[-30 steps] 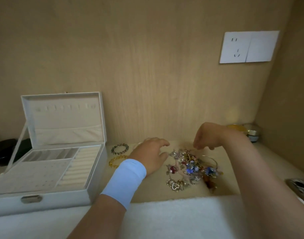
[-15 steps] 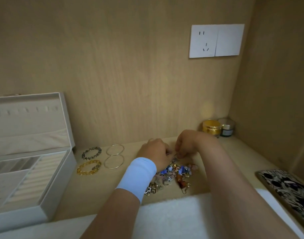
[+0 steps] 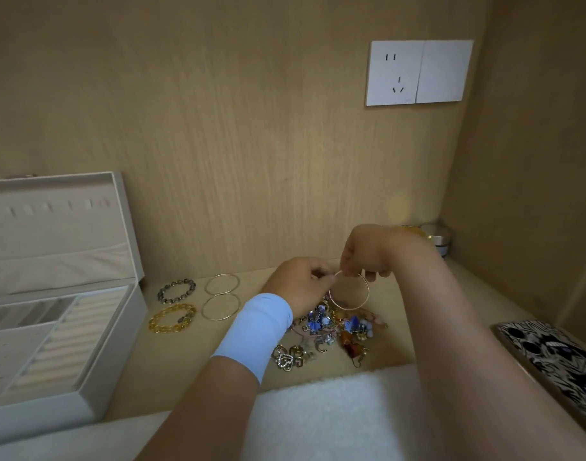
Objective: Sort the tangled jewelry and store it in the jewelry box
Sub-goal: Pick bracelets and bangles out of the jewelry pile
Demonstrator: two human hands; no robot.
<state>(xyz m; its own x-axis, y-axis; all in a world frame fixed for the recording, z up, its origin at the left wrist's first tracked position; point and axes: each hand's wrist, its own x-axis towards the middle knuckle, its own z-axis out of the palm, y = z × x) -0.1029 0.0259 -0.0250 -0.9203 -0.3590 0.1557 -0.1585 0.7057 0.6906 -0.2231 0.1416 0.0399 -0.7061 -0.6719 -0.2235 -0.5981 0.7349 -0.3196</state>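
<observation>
Just right of the frame's centre, holding a thin gold bangle [image 3: 350, 308] up between both hands. Pinched at its left end by the curled fingers of the left hand [image 3: 298, 281], pale blue wristband [image 3: 255, 331] on that wrist. Gripped along its top by the closed fingers of the right hand [image 3: 368, 257], reaching down from above. Hangs tilted, lower arc right over the back of the tangled jewelry pile [image 3: 335, 327]; cannot tell whether touching it or just clear of it.

Below the hands, spread on the wooden desk [image 3: 401, 327]: blue beads, an amber piece, silver charms and gold rhinestone heart pieces, all knotted together.

Left of the pile, laid out apart in two rows: a dark beaded bracelet [image 3: 188, 283] and a plain gold hoop [image 3: 221, 275] at the back, a yellow beaded bracelet [image 3: 167, 331] and a second gold hoop [image 3: 218, 319] in front, the two hoops just touching.

At the left edge, an open white jewelry box [image 3: 85, 390], lid [image 3: 52, 234] upright, ring rolls and compartments showing.

Along the bottom, a white fluffy cloth [image 3: 335, 414]. At the lower right, a flat black-and-white patterned object [image 3: 551, 354]. In the back right corner, a gold jar [image 3: 413, 231] beside a silver jar [image 3: 438, 237]. On the wall at upper right, a white socket plate [image 3: 418, 73].
</observation>
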